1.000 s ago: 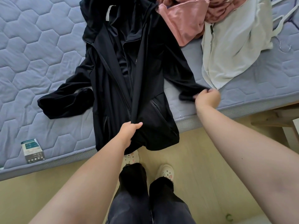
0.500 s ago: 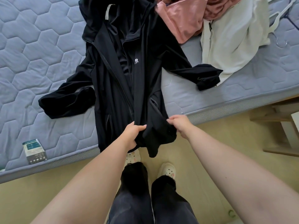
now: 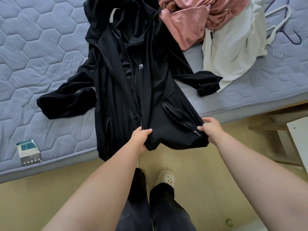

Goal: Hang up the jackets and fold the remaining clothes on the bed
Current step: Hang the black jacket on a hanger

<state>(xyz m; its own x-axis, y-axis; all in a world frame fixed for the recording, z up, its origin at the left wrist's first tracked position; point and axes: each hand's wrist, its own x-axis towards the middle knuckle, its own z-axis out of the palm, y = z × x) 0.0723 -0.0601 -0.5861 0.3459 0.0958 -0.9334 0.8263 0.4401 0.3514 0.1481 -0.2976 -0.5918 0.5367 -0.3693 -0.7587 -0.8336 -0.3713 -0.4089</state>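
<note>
A black hooded zip jacket (image 3: 150,77) lies open on the blue quilted mattress (image 3: 36,52), its hem hanging over the near edge and both sleeves spread out. My left hand (image 3: 140,139) grips the hem of the jacket's right front panel near the zipper. My right hand (image 3: 210,129) pinches the same panel's outer corner by the pocket zip, and the panel is stretched flat between them. A pink garment (image 3: 188,25) and a white jacket (image 3: 233,49) lie heaped at the back right.
White and dark hangers (image 3: 281,20) lie at the mattress's far right corner. A small printed box (image 3: 29,152) sits near the left front edge. A wooden frame and white furniture (image 3: 286,129) stand to the right. My legs and shoes (image 3: 165,178) are on the yellow floor.
My right hand let go of the right sleeve cuff, came to the hem and took the panel's corner. It then pulled right, spreading the bunched panel flat.
</note>
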